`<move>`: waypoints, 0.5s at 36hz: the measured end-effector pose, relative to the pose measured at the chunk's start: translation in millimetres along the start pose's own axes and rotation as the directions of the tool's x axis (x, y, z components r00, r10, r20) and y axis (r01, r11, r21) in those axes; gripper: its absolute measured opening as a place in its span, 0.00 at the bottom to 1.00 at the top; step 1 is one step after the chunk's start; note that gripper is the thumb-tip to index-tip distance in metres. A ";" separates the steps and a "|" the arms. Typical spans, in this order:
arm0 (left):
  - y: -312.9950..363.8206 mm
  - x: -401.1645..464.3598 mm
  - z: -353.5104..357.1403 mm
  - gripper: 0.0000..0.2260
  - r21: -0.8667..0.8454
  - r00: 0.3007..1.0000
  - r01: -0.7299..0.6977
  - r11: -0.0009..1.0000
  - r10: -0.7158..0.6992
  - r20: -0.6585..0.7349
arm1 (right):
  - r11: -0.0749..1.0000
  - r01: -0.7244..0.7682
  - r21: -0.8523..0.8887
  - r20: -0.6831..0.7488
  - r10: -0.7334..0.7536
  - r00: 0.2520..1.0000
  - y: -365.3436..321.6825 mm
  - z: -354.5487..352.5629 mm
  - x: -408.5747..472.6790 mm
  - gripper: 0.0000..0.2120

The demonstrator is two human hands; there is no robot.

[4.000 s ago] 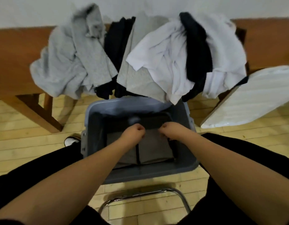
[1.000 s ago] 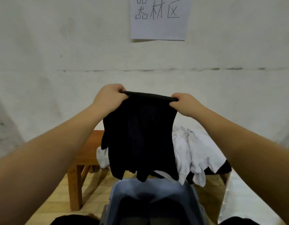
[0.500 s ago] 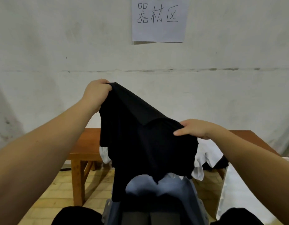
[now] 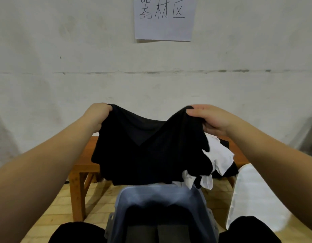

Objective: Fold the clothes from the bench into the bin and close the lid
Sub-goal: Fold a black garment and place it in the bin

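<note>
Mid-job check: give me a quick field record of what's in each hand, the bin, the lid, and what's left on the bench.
left hand: grips the left top edge of the black garment
right hand: holds the right top edge, grip over the fabric
garment: held up in the air, sagging between the hands, above the bin
bin: grey, open, folded clothes inside
lid: white, off the bin, to its right
bench: wooden; white clothes and some dark fabric remain
wall sign: handwritten paper
</note>
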State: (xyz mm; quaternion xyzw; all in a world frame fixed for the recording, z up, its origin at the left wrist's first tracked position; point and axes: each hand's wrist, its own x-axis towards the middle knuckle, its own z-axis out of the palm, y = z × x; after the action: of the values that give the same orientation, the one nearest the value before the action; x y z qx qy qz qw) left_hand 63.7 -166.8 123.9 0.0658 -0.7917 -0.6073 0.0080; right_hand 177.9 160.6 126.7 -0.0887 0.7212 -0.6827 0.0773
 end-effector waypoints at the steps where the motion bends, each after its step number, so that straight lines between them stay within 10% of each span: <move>1: -2.2 -0.6 5.0 0.08 0.023 1.000 -0.011 1.000 0.010 0.023 | 0.999 0.025 0.027 -0.031 -0.024 0.999 -7.0 8.6 1.8 0.07; 9: -13.7 -17.2 40.1 0.08 0.087 0.964 -0.103 0.991 0.078 0.255 | 0.942 0.214 0.258 -0.259 -0.145 0.955 -46.6 55.9 23.5 0.06; 18: -26.7 -89.0 66.8 0.36 -0.105 0.881 -0.230 0.967 0.253 0.400 | 0.891 0.244 0.383 -0.419 -0.067 0.905 -57.6 75.1 46.5 0.05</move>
State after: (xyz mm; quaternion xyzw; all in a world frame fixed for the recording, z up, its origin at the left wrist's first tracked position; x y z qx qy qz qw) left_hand 148.3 -99.3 86.6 -0.1627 -0.7609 -0.6229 -0.0809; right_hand 151.4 73.8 180.4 0.0112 0.5449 -0.8314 -0.1083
